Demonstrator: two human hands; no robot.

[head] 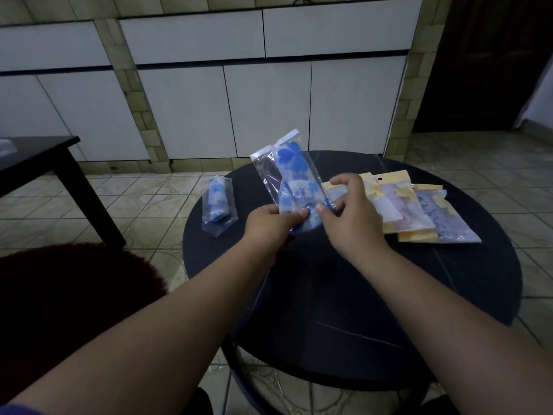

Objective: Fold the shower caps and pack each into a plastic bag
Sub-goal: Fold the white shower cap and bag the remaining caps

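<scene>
Standing tilted above the round dark table (344, 295), a clear plastic bag with a white header strip (270, 163) is held at its lower end by both hands; the folded blue-and-white flower-printed shower cap (294, 175) is seen inside it, rising up and away from the grip, while the cap's lower edge still shows at the bag's mouth between the two hands; the left hand (269, 224) is closed on the bag's lower left edge, thumb pinched against curled fingers; the right hand (348, 212) is pinched on the lower right corner with thumb and forefinger, the remaining fingers raised and curled above it, holding nothing else; to the left of the grip, lying flat on the table's rim and apart from the hands, a second clear bag holding a rolled blue-patterned cap (218, 203) is seen; to the right of the grip, partly hidden behind the right hand, a fanned row of yellow-headed packets with pale purple contents (419, 211) is laid overlapping on the table; what those packets contain cannot be told for certain.
</scene>
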